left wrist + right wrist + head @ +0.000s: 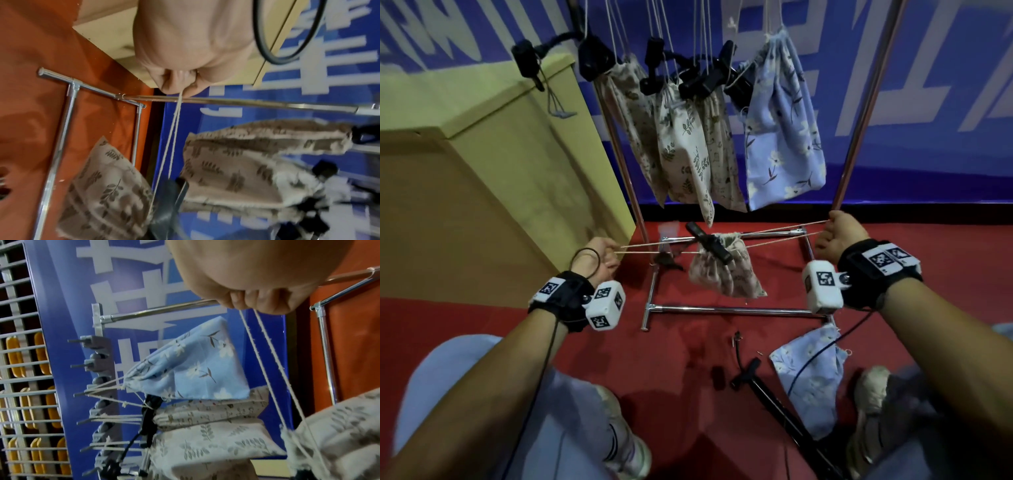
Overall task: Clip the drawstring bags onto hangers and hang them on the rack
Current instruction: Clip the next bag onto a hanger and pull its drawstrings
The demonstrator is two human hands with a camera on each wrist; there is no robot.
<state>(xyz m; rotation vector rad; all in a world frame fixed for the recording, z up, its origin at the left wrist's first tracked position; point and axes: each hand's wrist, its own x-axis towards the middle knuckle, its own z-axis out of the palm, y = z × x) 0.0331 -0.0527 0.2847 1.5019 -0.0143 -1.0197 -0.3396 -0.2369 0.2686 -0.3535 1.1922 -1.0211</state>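
A beige leaf-print drawstring bag (726, 270) hangs in mid-air between my hands, with a black clip (709, 243) on its gathered mouth. My left hand (601, 255) pinches the left pair of drawstrings (174, 123) and my right hand (839, 236) grips the right pair of strings (267, 353); both pairs are pulled taut sideways. In the wrist views the same bag (107, 194) (339, 431) shows below the strings. Several beige bags (681, 144) and a blue floral bag (780, 120) hang from black clip hangers (702, 80) on the metal rack (859, 113).
The rack's chrome base bars (726, 310) lie on the red floor. A second blue floral bag (811, 373) and a black hanger (777, 401) lie on the floor near my right foot. A yellow cardboard box (493, 164) stands at the left, a blue wall behind.
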